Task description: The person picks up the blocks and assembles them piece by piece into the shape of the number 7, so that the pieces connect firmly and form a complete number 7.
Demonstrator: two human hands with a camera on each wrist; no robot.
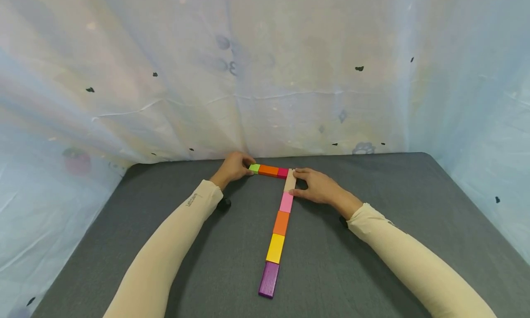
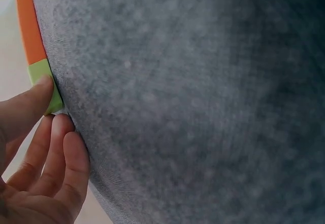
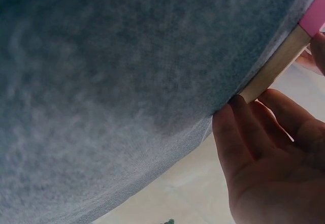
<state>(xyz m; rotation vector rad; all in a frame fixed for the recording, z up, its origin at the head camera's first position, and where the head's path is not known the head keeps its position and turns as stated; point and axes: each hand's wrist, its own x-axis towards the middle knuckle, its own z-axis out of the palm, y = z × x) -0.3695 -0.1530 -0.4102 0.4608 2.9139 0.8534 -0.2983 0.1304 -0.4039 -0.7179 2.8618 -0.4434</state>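
Coloured wooden blocks lie end to end in two rows meeting at a corner. The short far row has a green block (image 1: pixel 254 169), an orange block (image 1: pixel 268 170) and a red block (image 1: pixel 282 172). Running toward me are a plain wooden block (image 1: pixel 290 180), a pink block (image 1: pixel 286 201), a second orange block (image 1: pixel 280 223), a yellow block (image 1: pixel 275 248) and a purple block (image 1: pixel 269 279). My left hand (image 1: pixel 235 167) pinches the green block, thumb on its near side. With fingertips at its far end and thumb by the pink joint, my right hand (image 1: pixel 318 186) holds the plain block.
The blocks lie on a dark grey cloth-covered table (image 1: pixel 232 272). Its far edge runs just behind the short row. A pale, patterned plastic curtain (image 1: pixel 273 69) hangs behind the table and along both sides.
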